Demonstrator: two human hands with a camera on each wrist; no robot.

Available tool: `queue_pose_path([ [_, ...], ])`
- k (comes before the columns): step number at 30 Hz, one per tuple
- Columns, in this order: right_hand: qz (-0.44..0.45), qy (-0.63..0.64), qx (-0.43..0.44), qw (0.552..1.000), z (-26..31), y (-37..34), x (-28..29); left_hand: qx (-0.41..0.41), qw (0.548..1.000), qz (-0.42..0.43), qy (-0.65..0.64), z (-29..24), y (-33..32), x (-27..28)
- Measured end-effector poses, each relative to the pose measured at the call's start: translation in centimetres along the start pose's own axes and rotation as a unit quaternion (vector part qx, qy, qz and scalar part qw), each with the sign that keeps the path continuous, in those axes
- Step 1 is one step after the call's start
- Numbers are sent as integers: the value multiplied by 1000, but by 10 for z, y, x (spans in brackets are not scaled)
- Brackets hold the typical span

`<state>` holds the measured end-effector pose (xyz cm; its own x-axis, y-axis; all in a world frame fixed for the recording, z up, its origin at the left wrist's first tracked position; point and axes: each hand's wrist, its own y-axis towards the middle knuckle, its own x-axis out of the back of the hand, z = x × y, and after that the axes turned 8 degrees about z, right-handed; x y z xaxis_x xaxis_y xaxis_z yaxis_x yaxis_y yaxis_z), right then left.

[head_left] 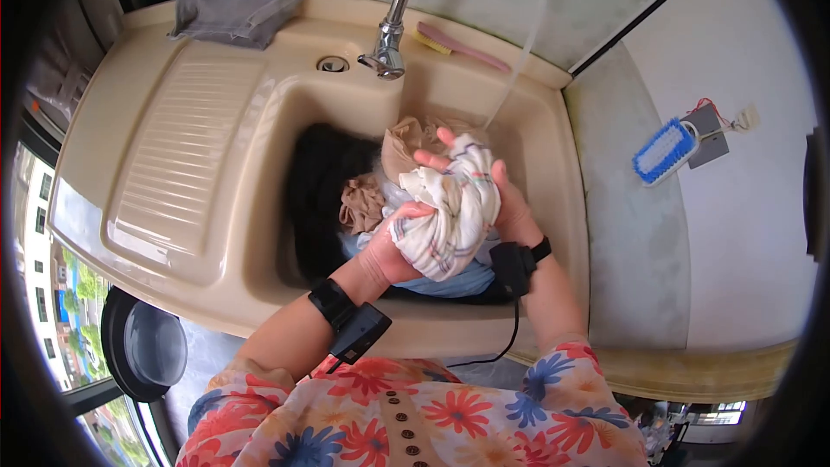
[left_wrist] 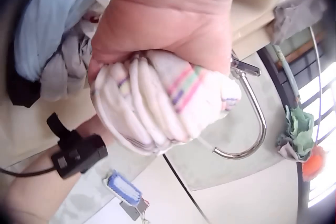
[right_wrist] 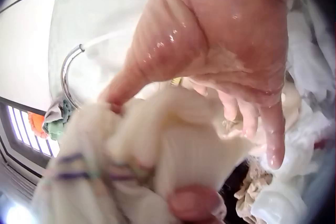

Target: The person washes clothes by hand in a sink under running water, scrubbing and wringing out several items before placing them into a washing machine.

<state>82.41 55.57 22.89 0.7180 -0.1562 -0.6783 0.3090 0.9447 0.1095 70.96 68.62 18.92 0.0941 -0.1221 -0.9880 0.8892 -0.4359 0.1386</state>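
Observation:
Over the sink, a bunched wet white cloth with coloured stripes (head_left: 450, 216) is held up between both hands. My left hand (head_left: 391, 252) grips its near left side, and the left wrist view shows the folds pressed against the palm. On the far right side is my right hand (head_left: 513, 209), wet, its fingers (right_wrist: 273, 134) spread and its thumb touching the cloth in the right wrist view. Below lie a black garment (head_left: 316, 182), tan fabric (head_left: 401, 149), a brown bunched piece (head_left: 361, 204) and light blue fabric (head_left: 462, 283).
Water runs from the curved faucet (head_left: 399, 9) into the beige sink (head_left: 259, 251). Behind it lies a pink-handled brush (head_left: 475, 56). A grey cloth (head_left: 238, 13) rests on the back left rim, beyond the ribbed drainboard (head_left: 186, 151). A blue-and-white brush (head_left: 666, 152) hangs on the right wall.

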Motion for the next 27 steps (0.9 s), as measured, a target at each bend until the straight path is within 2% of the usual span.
queue_pose_path([
  [1,-49,-83,13,995,5,1,-11,-2,1000,9,28,2,-1,0],
  [2,-51,-81,13,995,12,0,-14,-1,998,19,58,3,-2,0],
  [4,-75,-172,-7,982,31,-1,-23,-6,997,29,70,3,-1,-6],
  [5,-149,-189,-3,971,35,-1,-38,-15,994,41,99,2,-2,-16],
  [6,-151,-190,-6,970,34,-1,-38,-25,990,53,126,1,-2,-25],
  [7,-188,-206,-17,960,35,0,-37,-23,981,69,180,1,0,-29],
  [8,-224,-223,-29,948,35,2,-37,-24,981,70,178,1,1,-29],
  [10,-238,-248,-65,937,28,10,-31,-16,942,15,335,1,0,-26],
  [11,-250,-272,-96,924,22,14,-25,-19,921,-45,386,1,2,-27],
  [12,-248,-269,-102,925,14,18,-16,-22,922,-50,382,1,4,-25],
  [14,-234,-357,-99,899,-2,25,3,-62,853,-125,503,0,4,-13],
  [15,-233,-404,-116,877,-4,28,2,-69,832,-166,525,0,5,-1],
  [16,-230,-401,-120,879,-7,32,4,-71,832,-172,523,-1,4,7],
  [18,-203,-562,-75,798,-17,39,8,-72,752,-218,618,-4,3,15],
  [19,-199,-561,-74,800,-22,40,8,-77,686,-221,689,-7,4,15],
  [20,-224,-620,-64,750,-26,41,8,-80,684,-223,690,-8,3,15],
  [21,-247,-675,-51,694,-30,42,8,-15,589,-282,758,-9,2,-1],
  [22,-244,-677,-46,693,-35,42,15,49,482,-335,808,-9,3,-10],
  [23,-256,-652,-24,713,-43,39,23,45,478,-335,810,-8,3,-13],
  [24,-268,-626,-3,733,-47,37,23,54,447,-369,813,-7,3,-15],
  [25,-266,-524,-48,807,-41,31,24,63,415,-402,814,-8,2,-18],
  [26,-263,-525,-47,808,-35,25,26,60,413,-404,814,-11,-2,-19],
  [27,-286,-391,-52,873,-29,21,29,-27,462,-389,796,-17,-6,-22],
])
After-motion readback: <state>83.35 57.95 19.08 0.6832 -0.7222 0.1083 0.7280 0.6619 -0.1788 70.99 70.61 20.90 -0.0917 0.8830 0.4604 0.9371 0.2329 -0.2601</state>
